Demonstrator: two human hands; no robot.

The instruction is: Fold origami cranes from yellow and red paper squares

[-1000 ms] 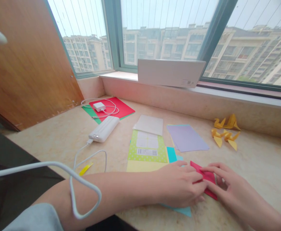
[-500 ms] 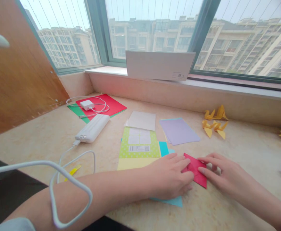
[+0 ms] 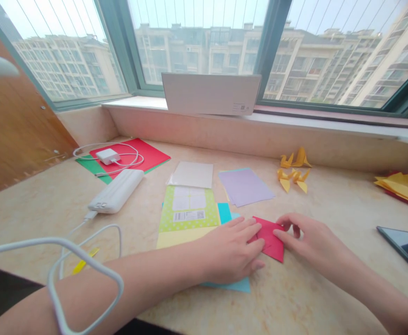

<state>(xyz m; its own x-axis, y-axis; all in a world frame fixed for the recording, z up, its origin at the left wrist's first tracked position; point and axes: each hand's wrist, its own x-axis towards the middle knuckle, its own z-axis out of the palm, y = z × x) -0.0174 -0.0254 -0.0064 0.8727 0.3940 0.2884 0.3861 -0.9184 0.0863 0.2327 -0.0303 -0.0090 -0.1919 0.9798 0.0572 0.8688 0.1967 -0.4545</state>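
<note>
A folded piece of red paper lies on the stone counter between my hands. My left hand rests over its left side, fingers stretched out and lying on the paper. At the paper's right edge, my right hand pinches it between thumb and fingers. Under and beside my left hand are light blue paper and pale yellow paper. A green dotted packet with a label lies just beyond my left hand.
Folded yellow paper birds stand at the back right, beyond a phone. Purple sheets and a white pad lie mid-counter. A white power bank trails a cable across my left forearm. Red sheets lie back left.
The view has turned to the right, so the scene sits further left and more of the phone shows. Both hands keep nearly the same places on the red paper.
</note>
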